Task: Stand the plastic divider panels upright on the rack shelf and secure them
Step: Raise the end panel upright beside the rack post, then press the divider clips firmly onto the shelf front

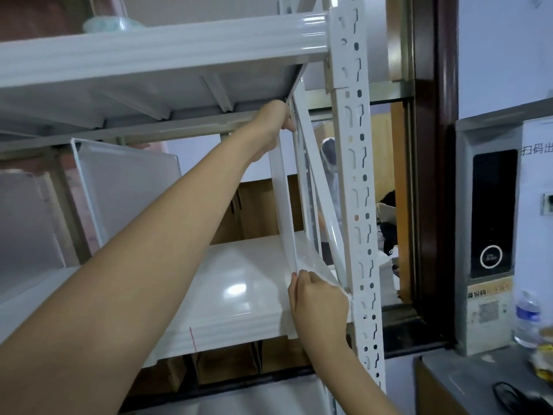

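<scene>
A white plastic divider panel [282, 199] stands nearly upright, edge-on to me, at the right end of the glossy white rack shelf [227, 295]. My left hand [273, 127] grips its top edge just under the upper shelf [149, 55]. My right hand [317, 298] pinches its bottom front corner at the shelf's front lip. Just right of it, more white panel or frame pieces [311, 187] lean beside the perforated white upright post [359, 175]. Another divider panel [125, 187] stands upright further left on the same shelf.
Brown cardboard dividers [233, 366] fill the level below the shelf. Right of the rack are a dark wooden door frame [431, 175], a wall panel with a black scanner [490, 214], and a counter with a water bottle [528, 319] and black cable [514, 396].
</scene>
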